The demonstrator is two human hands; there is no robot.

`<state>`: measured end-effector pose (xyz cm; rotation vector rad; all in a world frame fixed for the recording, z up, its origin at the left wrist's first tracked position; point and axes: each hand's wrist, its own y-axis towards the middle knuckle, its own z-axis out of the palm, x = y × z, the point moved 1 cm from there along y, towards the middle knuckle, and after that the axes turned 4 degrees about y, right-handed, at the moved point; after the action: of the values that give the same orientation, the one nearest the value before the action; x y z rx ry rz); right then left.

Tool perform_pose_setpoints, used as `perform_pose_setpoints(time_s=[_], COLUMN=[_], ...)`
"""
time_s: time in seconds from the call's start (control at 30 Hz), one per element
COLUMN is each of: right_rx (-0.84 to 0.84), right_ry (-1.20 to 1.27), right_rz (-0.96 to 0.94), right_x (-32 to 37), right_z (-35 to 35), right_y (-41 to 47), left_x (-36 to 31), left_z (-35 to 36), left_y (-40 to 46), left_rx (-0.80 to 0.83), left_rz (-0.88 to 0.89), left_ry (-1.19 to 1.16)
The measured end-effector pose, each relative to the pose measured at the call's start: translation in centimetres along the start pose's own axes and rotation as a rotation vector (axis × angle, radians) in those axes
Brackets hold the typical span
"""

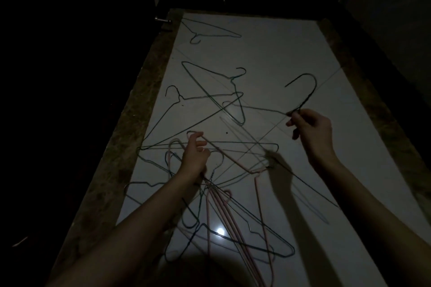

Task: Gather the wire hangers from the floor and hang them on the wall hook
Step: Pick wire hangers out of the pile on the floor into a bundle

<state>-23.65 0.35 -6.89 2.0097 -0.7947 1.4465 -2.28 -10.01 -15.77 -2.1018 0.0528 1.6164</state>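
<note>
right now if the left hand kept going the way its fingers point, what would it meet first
Probably the pink hanger, whose hook lies just past the left hand. Beyond that lie dark hangers on the white floor. Depth is hard to judge.

Thin wire hangers, dark green (211, 91) and pale pink (224, 212), lie tangled across the white tiled floor (291, 53). One dark green hanger (211, 30) lies alone near the far edge. A dark wire hanger (305, 93) is lifted near the right edge, hook up.

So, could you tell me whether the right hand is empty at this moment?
No, the right hand pinches the neck of a dark wire hanger, lifted with its hook pointing up.
</note>
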Motion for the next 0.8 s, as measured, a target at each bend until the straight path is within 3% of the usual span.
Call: perform_pose_setpoints(time_s=[0.17,0.33,0.43,0.5,0.63,0.8], right_rx=[-0.058,0.151,0.218,0.274,0.389,0.487], right_ry=[-0.055,0.078,0.169,0.217,0.207,-0.046], right_rz=[-0.056,0.070,0.110,0.093,0.021,0.053], right_x=[1.5,1.8,2.2,2.6,2.9,-1.8], right_z=[-1.8,0.0,2.7,4.4,6.3,8.0], right_y=[1.9,1.1,-0.8,-2.1,-3.5,-4.5], left_x=[-4.9,-9.2,-10.4,-10.4,-9.2,-7.3], left_z=[1.7,3.8,5.0,5.0,2.6,-2.3], left_y=[-1.3,-3.2,-4.1,-4.3,-3.7,-2.0], left_rx=[0.128,0.321,0.396,0.356,0.120,0.007], left_rz=[0.072,0.211,0.181,0.139,0.111,0.143], left_ry=[-0.055,-0.106,-0.214,-0.311,-0.345,-0.290])
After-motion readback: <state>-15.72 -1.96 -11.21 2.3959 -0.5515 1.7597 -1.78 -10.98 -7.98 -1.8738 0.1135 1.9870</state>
